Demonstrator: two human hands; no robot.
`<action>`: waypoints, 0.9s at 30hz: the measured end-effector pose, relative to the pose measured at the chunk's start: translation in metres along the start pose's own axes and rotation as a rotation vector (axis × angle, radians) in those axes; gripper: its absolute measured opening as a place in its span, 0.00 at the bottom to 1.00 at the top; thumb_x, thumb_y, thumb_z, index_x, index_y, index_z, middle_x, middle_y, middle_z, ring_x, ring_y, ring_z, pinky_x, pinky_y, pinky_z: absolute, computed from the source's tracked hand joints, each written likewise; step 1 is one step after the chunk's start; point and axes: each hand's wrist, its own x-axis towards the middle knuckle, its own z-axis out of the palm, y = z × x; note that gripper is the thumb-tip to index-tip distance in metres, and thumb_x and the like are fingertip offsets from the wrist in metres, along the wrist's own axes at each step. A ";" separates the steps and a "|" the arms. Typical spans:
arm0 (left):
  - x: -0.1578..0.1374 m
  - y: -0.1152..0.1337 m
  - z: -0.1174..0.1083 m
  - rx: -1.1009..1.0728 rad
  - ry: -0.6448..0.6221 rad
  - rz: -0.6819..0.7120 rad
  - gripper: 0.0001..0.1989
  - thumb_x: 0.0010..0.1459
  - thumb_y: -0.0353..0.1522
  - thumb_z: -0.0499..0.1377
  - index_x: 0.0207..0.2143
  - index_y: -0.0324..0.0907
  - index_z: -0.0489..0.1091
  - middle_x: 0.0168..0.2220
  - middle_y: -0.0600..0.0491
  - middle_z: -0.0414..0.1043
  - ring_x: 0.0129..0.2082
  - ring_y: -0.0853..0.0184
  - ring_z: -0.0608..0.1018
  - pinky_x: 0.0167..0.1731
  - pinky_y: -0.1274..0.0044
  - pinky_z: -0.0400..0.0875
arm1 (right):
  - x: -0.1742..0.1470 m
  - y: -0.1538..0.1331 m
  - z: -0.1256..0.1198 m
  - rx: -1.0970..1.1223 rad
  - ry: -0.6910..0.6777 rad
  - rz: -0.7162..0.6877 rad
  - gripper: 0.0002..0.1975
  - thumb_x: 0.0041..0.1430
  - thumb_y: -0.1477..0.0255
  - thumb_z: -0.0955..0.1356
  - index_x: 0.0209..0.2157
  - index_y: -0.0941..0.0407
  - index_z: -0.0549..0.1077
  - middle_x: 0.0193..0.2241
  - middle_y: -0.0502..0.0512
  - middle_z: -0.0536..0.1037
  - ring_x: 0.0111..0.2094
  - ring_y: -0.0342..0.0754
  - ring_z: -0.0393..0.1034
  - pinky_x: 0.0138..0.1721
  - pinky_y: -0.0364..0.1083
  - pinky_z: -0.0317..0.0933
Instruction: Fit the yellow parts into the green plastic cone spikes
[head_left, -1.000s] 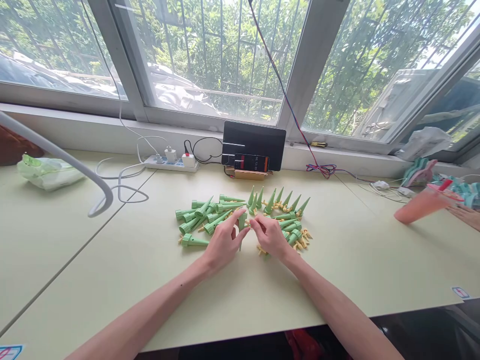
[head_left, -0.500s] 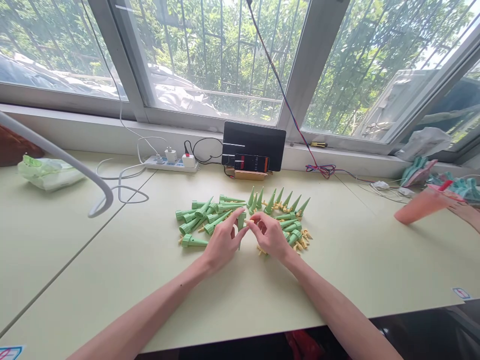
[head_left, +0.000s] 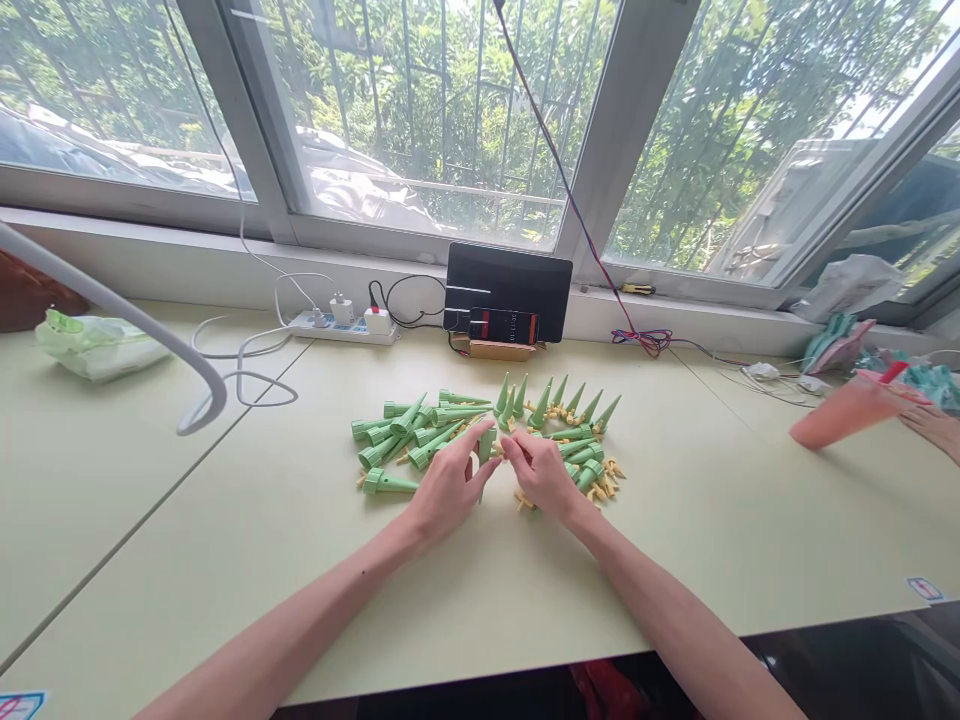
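Observation:
My left hand (head_left: 450, 482) is closed around a green plastic watering spike (head_left: 487, 442), its wide capped end up and its point down. Against the spike's side, my right hand (head_left: 538, 468) pinches a small yellow plastic valve (head_left: 499, 452), mostly hidden by the fingertips. Left of my hands lies a heap of green spikes (head_left: 405, 425) on their sides. Beyond my right hand several green cones (head_left: 540, 408) stand point up, with more spikes (head_left: 589, 470) lying nearer. Loose yellow valves (head_left: 606, 484) are scattered by my right wrist.
A phone (head_left: 504, 326) leans on a black tablet (head_left: 555, 290) at the back. To its left is a power strip (head_left: 345, 326) with white cables. A pink drink cup (head_left: 840, 410) tilts at the right, near another person's hand (head_left: 934, 425). A white curved tube (head_left: 135, 325) crosses the left.
My right hand has turned slightly, its fingers now closer around the yellow valve at the spike. The spike has shifted a little to the right. The heaps look the same.

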 end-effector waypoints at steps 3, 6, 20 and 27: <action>0.000 -0.001 0.001 0.005 -0.001 0.005 0.24 0.63 0.38 0.55 0.60 0.44 0.61 0.23 0.60 0.63 0.17 0.73 0.62 0.27 0.79 0.64 | 0.000 0.001 0.000 -0.006 -0.016 -0.007 0.22 0.70 0.60 0.57 0.24 0.55 0.63 0.21 0.49 0.67 0.22 0.42 0.58 0.26 0.43 0.52; 0.000 0.000 0.000 0.011 -0.007 -0.008 0.24 0.63 0.38 0.55 0.60 0.44 0.61 0.24 0.60 0.64 0.17 0.73 0.62 0.27 0.79 0.64 | 0.000 -0.001 0.000 -0.007 -0.018 0.007 0.23 0.70 0.60 0.57 0.23 0.55 0.63 0.20 0.49 0.68 0.21 0.42 0.59 0.26 0.43 0.53; 0.003 0.004 -0.005 0.016 0.000 -0.026 0.23 0.64 0.38 0.54 0.60 0.43 0.62 0.20 0.62 0.58 0.19 0.71 0.62 0.26 0.79 0.61 | -0.001 -0.004 0.001 0.032 0.011 0.001 0.15 0.67 0.61 0.61 0.30 0.56 0.68 0.22 0.48 0.67 0.22 0.42 0.58 0.25 0.42 0.54; 0.000 0.002 -0.002 0.001 -0.008 -0.016 0.23 0.63 0.37 0.55 0.60 0.43 0.61 0.21 0.61 0.59 0.18 0.72 0.63 0.25 0.79 0.60 | -0.001 -0.002 0.000 -0.014 -0.005 -0.008 0.21 0.70 0.61 0.58 0.23 0.55 0.64 0.17 0.46 0.60 0.20 0.42 0.52 0.25 0.43 0.49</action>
